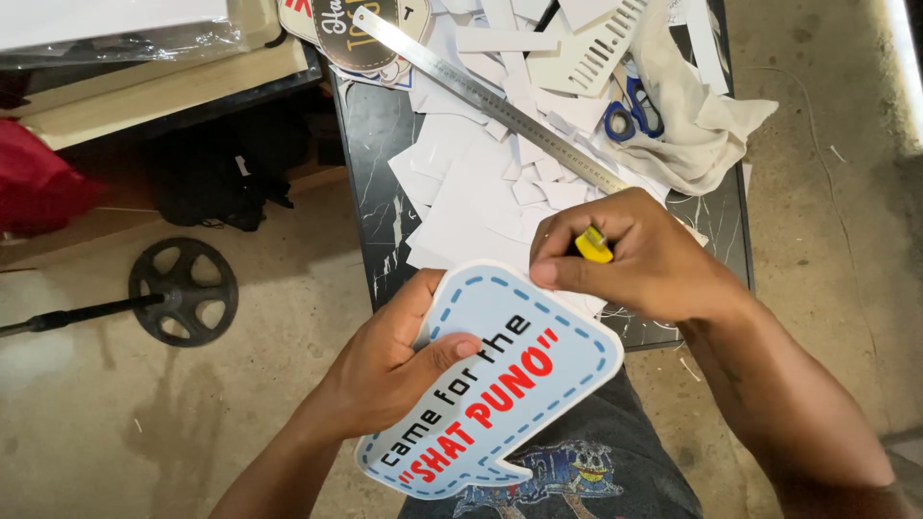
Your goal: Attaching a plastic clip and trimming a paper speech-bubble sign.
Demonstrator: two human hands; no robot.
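Concrete floor (288, 423), stained, surrounds a small dark marbled desk (375, 144) seen from above. Desk top is heaped with white paper scraps (471, 183); a long steel ruler (481, 96) lies diagonally across them, blue-handled scissors (635, 111) rest on a cream cloth (702, 135) at the far right, and a white comb-like cutout (596, 48) sits near the top edge. Left of the desk: a black wheel-shaped base (183, 291) on the floor, a dark bag (212, 173) under a low shelf. Left hand (385, 370) grips a speech-bubble sign (510, 384), pale blue with a dashed border and black and red lettering; thumb pressed on the printed face, the other fingers curled under the upper left edge. Sign is held off the desk's near edge, above the person's lap, tilted, its top corner reaching the scraps. Right hand (644, 259) is closed around a yellow cutter (593, 245), only the yellow end showing between thumb and forefinger; fingertips rest at the sign's upper edge. Blade not visible, so contact with the sign cannot be told.
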